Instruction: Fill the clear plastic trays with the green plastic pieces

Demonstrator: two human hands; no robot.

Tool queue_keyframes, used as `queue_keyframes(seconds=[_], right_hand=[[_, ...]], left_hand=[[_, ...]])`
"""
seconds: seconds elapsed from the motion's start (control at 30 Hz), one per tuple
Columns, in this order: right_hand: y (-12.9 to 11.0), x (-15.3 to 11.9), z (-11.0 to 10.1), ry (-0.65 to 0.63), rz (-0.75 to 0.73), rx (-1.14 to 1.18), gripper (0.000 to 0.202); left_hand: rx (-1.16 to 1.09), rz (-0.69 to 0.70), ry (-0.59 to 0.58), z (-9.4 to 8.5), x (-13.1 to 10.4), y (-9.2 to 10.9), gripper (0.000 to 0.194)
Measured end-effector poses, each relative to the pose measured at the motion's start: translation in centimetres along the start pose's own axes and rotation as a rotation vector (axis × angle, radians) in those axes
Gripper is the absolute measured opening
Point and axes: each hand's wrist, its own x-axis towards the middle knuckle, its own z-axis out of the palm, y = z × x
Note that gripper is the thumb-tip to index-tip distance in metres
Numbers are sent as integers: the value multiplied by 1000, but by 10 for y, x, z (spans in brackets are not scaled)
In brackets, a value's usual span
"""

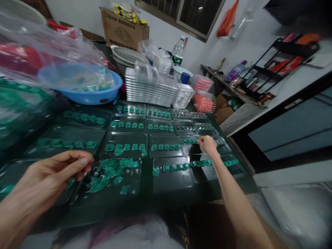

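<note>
Fingers (85,160) of our left hand (58,174) and right hand (208,145) pinch, contents unclear; we're likely lining green pieces (190,141) in clear trays (177,180), and next need even spacing.

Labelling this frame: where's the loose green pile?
Head view, lower left of centre: the loose green pile lies in a clear tray, just right of the left hand.

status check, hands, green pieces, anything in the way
Left hand pinched, beside loose green pieces. Right hand at end of a green row in a clear tray, grip unclear. Nothing visibly blocking either hand.
</note>
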Motion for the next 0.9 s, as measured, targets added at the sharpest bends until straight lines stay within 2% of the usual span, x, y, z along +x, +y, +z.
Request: queue_keyframes(seconds=[0.03, 0.13, 0.23, 0.33, 0.47, 0.57, 0.7, 0.8, 0.9], right_hand=[[-1, 0, 1, -16, 4, -12, 21], [-1, 4, 4, -39, 19, -47, 21], [4, 13, 9, -68, 7, -60, 20], [13, 17, 10, -93, -20, -39, 22], [23, 11, 9, -20, -14, -16, 31], [17, -2, 7, 55, -27, 25, 42], [-13, -33, -1, 121, -193, 208, 39], [-53, -64, -7, 204, -346, 425, 35], [-97, -95, -11, 166, -486, 617, 35]], left_hand=[[-21, 1, -60, -1, -2, 2, 32], [-18, 74, -77, -5, -3, 3, 23], [115, 132, -38, -12, -2, -3, 24], [323, 272, -83, -17, -2, -10, 23], [688, 480, -199, -9, 1, -13, 25], [789, 516, -238, 0, 6, -14, 19], [775, 506, -211, 2, 9, -16, 7], [755, 482, -187, -3, 8, -18, 9], [736, 478, -202, -3, 7, -20, 20]])
